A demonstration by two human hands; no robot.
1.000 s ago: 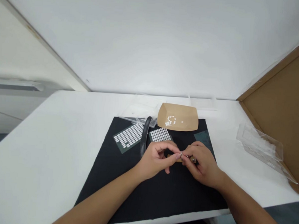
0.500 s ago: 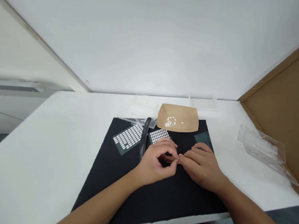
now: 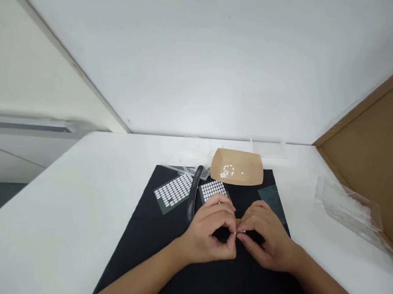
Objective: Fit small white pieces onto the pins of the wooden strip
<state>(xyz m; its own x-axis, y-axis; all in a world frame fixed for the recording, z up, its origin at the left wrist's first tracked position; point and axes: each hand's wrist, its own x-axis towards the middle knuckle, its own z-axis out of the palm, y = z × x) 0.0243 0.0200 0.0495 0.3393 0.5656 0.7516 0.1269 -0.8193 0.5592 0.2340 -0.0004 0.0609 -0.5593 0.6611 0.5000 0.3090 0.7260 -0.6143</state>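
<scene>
My left hand is closed, thumb and forefinger pinched at one end of a small shiny metal piece. At its other end my right hand pinches too, so the two sets of fingertips almost meet above the black mat. The piece is too small to name exactly. Just behind the fingertips shows a bit of something tan, mostly covered by the hands. A curved black handle stands beside my left hand, its lower end hidden. One sheet of white oval stickers lies beyond that hand.
Farther back is a brown paper tray with small white ovals inside. Another sticker sheet lies at left, a dark green sheet at right. Clear plastic boxes stand near the cardboard wall. A box of metal bits sits behind the handle.
The view has tilted, so everything sits lower in the picture. My right thumb has shifted below the forefinger into a pinch, and more of the shiny piece shows between the hands.
</scene>
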